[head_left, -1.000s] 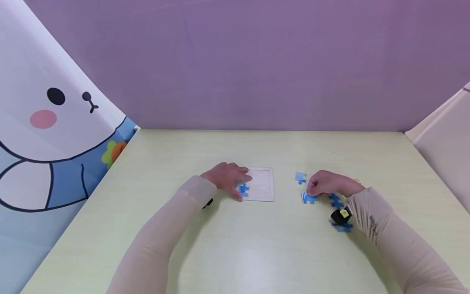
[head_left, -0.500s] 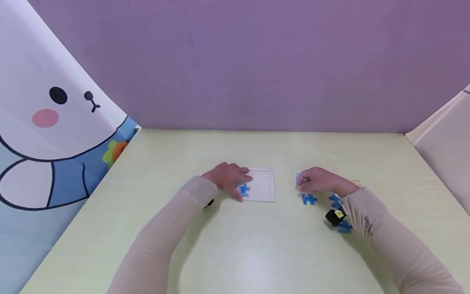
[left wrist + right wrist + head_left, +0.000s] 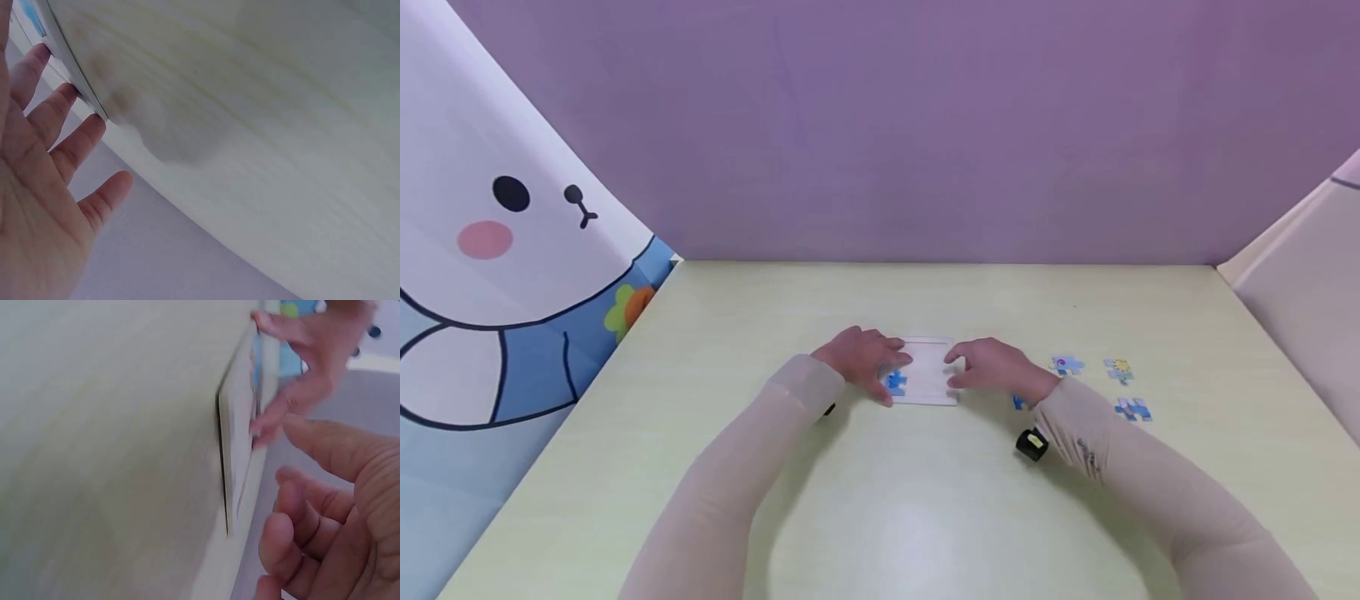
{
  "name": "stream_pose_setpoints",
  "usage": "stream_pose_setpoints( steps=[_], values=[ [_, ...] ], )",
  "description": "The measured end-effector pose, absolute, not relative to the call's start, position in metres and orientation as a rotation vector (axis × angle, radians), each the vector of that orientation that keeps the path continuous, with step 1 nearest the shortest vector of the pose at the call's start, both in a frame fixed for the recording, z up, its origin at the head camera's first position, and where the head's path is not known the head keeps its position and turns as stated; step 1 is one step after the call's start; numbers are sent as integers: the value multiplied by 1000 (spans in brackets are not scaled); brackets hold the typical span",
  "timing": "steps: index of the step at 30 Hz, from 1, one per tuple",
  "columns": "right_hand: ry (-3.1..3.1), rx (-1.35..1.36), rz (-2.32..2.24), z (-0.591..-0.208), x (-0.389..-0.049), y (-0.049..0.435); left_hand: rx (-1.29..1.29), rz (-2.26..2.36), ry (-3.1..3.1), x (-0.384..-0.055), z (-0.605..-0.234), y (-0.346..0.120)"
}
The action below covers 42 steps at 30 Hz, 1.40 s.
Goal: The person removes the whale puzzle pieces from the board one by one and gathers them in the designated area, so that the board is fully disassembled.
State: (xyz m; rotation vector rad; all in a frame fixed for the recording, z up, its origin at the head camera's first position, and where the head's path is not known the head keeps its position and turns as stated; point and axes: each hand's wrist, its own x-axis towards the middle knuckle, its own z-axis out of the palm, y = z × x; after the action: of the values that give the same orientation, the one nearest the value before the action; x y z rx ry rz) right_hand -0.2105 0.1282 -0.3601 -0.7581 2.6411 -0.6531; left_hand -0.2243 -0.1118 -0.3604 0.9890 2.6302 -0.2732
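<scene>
A small white puzzle tray [image 3: 928, 398] lies flat on the table. Inside its lower left corner sits a blue jigsaw piece [image 3: 895, 382]. My left hand [image 3: 863, 360] rests at the tray's left edge with fingers spread. In the left wrist view, the fingertips [image 3: 97, 124] touch the tray's rim. Over the tray's right side is my right hand [image 3: 994, 364], thumb and index finger apart. The right wrist view shows nothing between that thumb [image 3: 325, 445] and the curved fingers. A blue jigsaw piece [image 3: 1022, 402] is partly hidden by the right wrist.
To the right of my right hand lie more loose jigsaw pieces: a pale blue one [image 3: 1067, 365], one with a yellow sun [image 3: 1118, 370] and a blue one [image 3: 1132, 408]. A purple cloth wall [image 3: 955, 133] stands behind the table [image 3: 880, 500].
My right hand has moved left from the loose pieces to the tray's right side, and its fingers have parted. The sun piece and others now show fully. My left hand stays in place.
</scene>
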Motion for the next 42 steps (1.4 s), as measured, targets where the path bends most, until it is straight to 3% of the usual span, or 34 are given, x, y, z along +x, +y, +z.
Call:
stream_pose_setpoints(
  steps=[27, 42],
  values=[
    [2705, -747, -387, -362, -198, 56, 1057, -261, 2650, -223, -364, -114],
    [2714, -859, -318, -365, -198, 46, 1044, -296, 2672, -222, -365, -112]
  ],
)
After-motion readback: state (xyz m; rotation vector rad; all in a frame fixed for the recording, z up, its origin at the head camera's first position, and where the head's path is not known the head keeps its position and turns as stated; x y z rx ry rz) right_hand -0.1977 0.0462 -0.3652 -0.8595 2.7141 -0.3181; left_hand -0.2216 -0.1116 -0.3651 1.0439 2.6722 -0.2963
